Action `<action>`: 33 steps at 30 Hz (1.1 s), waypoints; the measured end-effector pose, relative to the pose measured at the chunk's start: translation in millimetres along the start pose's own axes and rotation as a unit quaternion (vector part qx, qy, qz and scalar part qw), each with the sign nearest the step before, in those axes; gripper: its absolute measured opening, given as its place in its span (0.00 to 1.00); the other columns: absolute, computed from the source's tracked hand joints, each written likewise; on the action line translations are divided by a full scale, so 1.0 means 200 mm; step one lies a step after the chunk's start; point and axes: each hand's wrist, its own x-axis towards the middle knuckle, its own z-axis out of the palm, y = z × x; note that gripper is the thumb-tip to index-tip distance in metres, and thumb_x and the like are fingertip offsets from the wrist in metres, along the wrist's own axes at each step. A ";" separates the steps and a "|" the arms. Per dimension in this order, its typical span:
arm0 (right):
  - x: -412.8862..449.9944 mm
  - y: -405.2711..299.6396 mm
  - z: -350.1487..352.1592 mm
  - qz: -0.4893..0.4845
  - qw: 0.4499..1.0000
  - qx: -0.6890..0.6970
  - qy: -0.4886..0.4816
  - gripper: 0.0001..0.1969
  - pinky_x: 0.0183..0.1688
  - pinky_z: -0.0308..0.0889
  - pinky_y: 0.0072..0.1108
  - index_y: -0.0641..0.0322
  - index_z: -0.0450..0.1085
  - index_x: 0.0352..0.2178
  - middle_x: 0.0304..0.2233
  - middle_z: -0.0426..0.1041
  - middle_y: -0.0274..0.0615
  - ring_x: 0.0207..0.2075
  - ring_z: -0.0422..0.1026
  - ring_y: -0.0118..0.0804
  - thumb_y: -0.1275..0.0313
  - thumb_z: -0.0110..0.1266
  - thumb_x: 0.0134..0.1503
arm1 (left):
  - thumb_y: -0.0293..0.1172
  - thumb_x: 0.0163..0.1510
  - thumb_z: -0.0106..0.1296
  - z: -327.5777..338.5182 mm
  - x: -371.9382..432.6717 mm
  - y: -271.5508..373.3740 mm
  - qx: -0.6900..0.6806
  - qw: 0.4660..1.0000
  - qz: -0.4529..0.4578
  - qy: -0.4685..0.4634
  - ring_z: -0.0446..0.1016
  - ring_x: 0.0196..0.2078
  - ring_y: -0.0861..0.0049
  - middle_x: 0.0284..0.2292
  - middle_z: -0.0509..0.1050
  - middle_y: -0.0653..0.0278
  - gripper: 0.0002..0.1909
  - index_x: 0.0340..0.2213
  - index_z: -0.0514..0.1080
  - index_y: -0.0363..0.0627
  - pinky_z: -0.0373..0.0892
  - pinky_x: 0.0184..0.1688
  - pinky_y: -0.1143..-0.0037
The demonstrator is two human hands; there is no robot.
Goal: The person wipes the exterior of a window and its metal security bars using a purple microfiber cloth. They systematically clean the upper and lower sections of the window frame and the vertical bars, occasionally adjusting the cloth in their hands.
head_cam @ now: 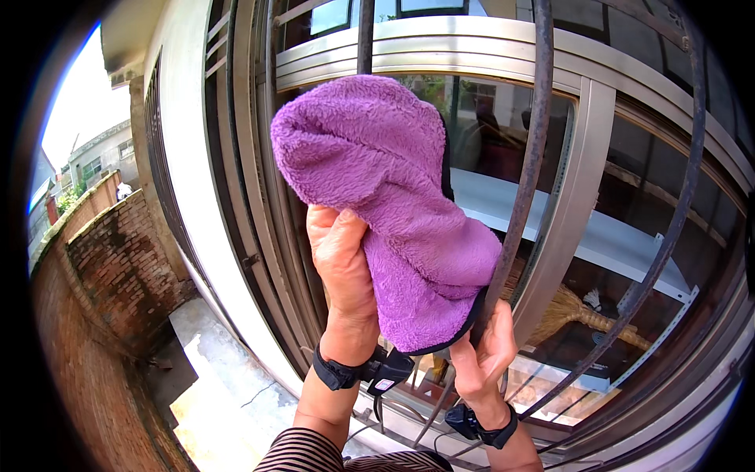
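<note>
A purple plush microfibre cloth with black edging is bunched up in front of a barred window. My left hand grips it from the left side, with the fingertips hidden behind the fabric. To the lower right, my right hand is closed around a dark iron window bar, beside the cloth's lower corner. Whether its fingers also pinch the cloth edge is hard to see. The cloth's right side lies against this bar. Each wrist wears a black strap with a small device.
More iron bars cross the sliding window's metal frame. Behind the glass are a straw broom and a white shelf. On the left, a brick wall borders a concrete ledge. Thin cables run below my hands.
</note>
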 end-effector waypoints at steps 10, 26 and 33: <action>0.01 0.02 -0.04 0.059 0.997 0.040 0.002 0.19 0.22 0.55 0.12 0.73 0.55 0.43 0.21 0.62 0.34 0.20 0.60 0.19 0.71 0.44 0.53 | 0.25 0.50 0.48 0.12 -0.04 0.18 0.227 0.973 -0.021 -0.032 0.73 0.36 0.66 0.32 0.73 0.53 0.10 0.35 0.67 0.32 0.68 0.43 0.68; -0.08 -0.12 -0.07 0.003 0.985 -0.168 0.050 0.16 0.39 0.64 0.29 0.74 0.60 0.43 0.42 0.63 0.57 0.38 0.67 0.48 0.78 0.42 0.52 | 0.27 0.43 0.47 0.23 -0.04 -0.03 0.155 0.928 -0.226 -0.253 0.54 0.55 0.59 0.53 0.54 0.49 0.17 0.38 0.69 0.33 0.53 0.54 0.66; -0.20 -0.45 -0.23 -0.173 0.943 -0.281 0.046 0.16 0.33 0.64 0.22 0.74 0.60 0.42 0.43 0.60 0.60 0.33 0.65 0.35 0.75 0.46 0.51 | 0.21 0.48 0.42 0.32 -0.16 -0.11 0.268 0.924 -0.128 -0.242 0.64 0.36 0.82 0.35 0.65 0.64 0.13 0.38 0.66 0.30 0.60 0.40 0.83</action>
